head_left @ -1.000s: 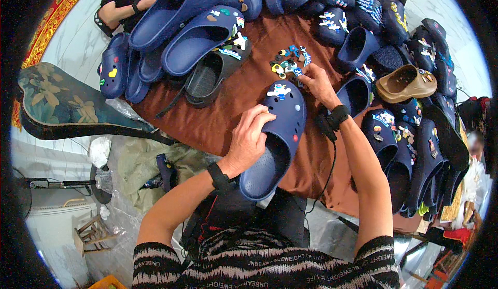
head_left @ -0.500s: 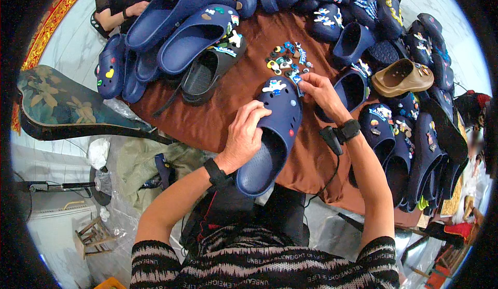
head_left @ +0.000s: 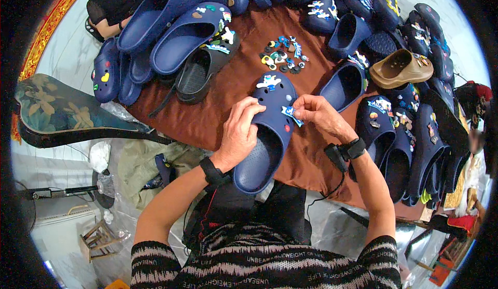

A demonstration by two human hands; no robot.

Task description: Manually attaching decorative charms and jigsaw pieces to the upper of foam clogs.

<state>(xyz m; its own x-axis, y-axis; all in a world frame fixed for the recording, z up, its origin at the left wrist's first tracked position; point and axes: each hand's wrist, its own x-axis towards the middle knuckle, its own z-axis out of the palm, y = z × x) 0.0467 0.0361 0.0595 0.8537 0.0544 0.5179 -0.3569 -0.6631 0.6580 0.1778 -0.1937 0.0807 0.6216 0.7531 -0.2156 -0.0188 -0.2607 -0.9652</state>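
Note:
A navy blue clog (head_left: 269, 117) lies toe-away in front of me, at the table's near edge. My left hand (head_left: 240, 129) grips its left side, the thumb on the upper by the opening. Between the thumb and fingers of my right hand (head_left: 321, 115) is a blue and white shoe charm (head_left: 291, 114), held against the right side of the clog's upper. A white and blue figure charm (head_left: 270, 82) sits on the toe, with small round charms nearby. Beyond the toe lies a pile of loose charms (head_left: 282, 53).
Navy clogs with charms crowd the table's left and right sides, with a black clog (head_left: 199, 74) at left and a tan clog (head_left: 401, 69) at right. Brown cloth (head_left: 249, 42) covers the table. A person in black (head_left: 115, 3) sits at the far left. A cable hangs from my right wrist.
My right hand has brought the charm from near the toe down and toward me, to the clog's right side. My left hand keeps its hold on the clog.

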